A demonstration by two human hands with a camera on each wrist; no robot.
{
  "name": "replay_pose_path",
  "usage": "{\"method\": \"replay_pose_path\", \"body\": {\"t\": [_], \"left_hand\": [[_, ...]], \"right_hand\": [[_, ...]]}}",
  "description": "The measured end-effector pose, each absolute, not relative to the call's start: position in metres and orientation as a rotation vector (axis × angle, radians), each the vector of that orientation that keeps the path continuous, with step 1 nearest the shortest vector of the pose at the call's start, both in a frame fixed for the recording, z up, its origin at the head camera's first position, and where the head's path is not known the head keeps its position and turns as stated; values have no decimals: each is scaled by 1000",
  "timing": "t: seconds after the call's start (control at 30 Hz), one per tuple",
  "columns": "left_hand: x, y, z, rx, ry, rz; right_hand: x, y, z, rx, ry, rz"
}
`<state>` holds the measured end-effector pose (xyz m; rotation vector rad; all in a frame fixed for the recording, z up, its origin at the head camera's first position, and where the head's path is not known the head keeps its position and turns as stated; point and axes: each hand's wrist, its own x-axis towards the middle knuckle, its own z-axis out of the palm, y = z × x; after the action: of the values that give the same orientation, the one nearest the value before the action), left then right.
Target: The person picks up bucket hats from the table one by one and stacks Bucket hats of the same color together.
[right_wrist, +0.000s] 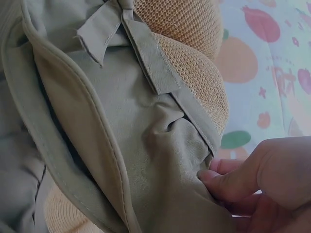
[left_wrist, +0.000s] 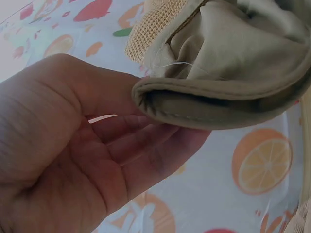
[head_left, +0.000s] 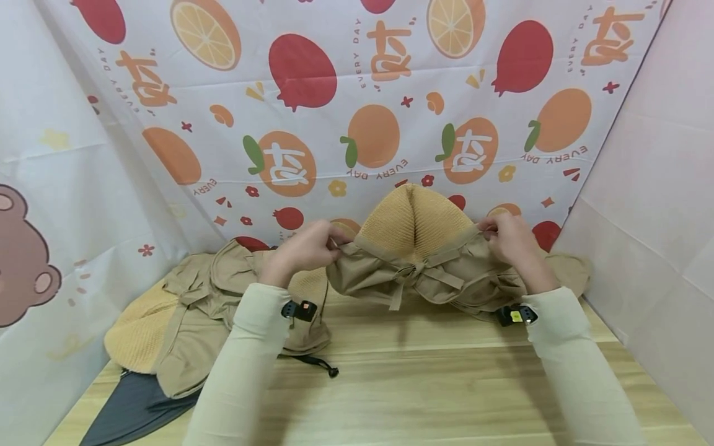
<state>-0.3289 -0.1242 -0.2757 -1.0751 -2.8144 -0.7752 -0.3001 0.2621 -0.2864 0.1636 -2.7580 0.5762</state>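
A sun hat (head_left: 414, 226) with a woven straw crown and a khaki cloth brim is held up over the table, its cloth bow (head_left: 415, 271) facing me. My left hand (head_left: 309, 248) pinches the brim at its left side. In the left wrist view, the folded brim edge (left_wrist: 214, 104) lies between thumb and fingers. On the opposite side my right hand (head_left: 510, 238) grips the cloth near the crown's base. The right wrist view shows the thumb (right_wrist: 214, 178) pressed on the khaki fabric (right_wrist: 165, 141), with the other fingertips partly hidden behind it.
More khaki-and-straw hats (head_left: 186, 341) lie heaped at the left of the wooden table (head_left: 418, 384), over a dark grey cloth (head_left: 139, 402). A black cord with a toggle (head_left: 329, 370) sticks out from the heap. Khaki cloth (head_left: 569, 271) shows behind my right hand. A fruit-print curtain (head_left: 312, 124) hangs behind.
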Motion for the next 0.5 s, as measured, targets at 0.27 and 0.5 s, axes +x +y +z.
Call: {"method": "replay_pose_path", "body": {"t": [0.27, 0.5], "left_hand": [[-352, -92, -276, -1164, -2851, -810], [-366, -60, -275, -1215, -2840, -797]], "right_hand": [[-304, 287, -274, 154, -2823, 517], [-313, 318, -263, 161, -2853, 386]]}}
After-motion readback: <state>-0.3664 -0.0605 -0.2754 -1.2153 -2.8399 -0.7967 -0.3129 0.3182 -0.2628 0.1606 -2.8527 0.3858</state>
